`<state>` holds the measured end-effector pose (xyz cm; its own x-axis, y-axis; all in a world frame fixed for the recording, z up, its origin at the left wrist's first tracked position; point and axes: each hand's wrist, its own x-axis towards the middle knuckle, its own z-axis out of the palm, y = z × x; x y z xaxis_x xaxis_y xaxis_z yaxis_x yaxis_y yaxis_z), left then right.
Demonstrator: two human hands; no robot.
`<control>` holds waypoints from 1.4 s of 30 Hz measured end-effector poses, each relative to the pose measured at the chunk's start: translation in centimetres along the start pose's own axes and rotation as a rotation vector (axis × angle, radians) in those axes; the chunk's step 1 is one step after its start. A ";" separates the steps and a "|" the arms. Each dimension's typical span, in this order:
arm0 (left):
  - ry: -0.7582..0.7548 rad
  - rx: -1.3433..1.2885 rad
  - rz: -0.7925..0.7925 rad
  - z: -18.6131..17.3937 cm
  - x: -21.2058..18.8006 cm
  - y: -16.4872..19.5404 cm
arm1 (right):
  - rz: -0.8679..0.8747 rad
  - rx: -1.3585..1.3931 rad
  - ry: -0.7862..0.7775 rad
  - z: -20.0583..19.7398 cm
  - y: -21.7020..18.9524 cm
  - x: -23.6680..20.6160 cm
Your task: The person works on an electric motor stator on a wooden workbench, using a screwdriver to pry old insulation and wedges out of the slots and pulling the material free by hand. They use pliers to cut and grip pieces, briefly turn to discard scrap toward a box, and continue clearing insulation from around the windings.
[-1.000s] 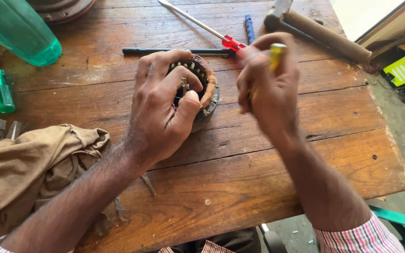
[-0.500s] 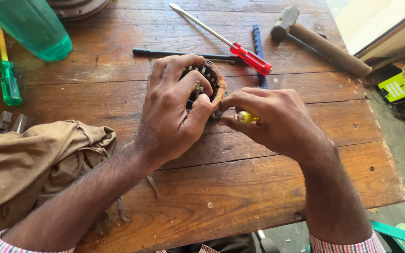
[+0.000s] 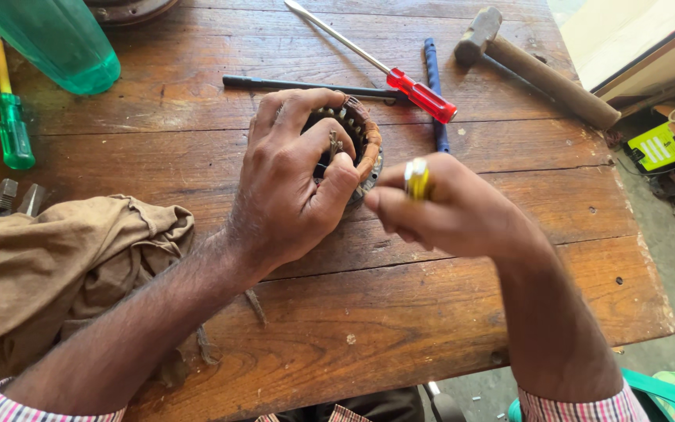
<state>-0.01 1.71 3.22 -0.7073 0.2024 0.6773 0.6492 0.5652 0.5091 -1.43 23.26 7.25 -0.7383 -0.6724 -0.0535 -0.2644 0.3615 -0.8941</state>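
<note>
The left hand [image 3: 291, 184] clasped the copper-wound motor stator [image 3: 357, 144] at the table's [image 3: 400, 312] centre; the right hand [image 3: 447, 211], at its four o'clock, gripped a yellow-handled tool [image 3: 417, 178]. Windings remained seated; work looked unfinished.

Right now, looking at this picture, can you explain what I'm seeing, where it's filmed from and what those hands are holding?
The camera sits on a person's head, looking down at their two bare hands over a worn wooden table. The left hand grips a round motor winding with copper coils. The right hand pinches a small yellow-handled tool. Around them lie a red-handled screwdriver, a hammer, a green-handled screwdriver, a brown cloth and a green plastic container.
</note>
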 end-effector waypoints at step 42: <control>0.265 0.034 0.225 1.6 -0.8 -2.1 | -0.145 -0.650 0.795 -1.9 3.6 1.9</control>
<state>-1.24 1.62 0.72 -0.4476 0.1127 0.8871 0.7678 0.5570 0.3166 -4.97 24.44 4.77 -0.8065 -0.2022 0.5556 -0.4932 0.7483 -0.4436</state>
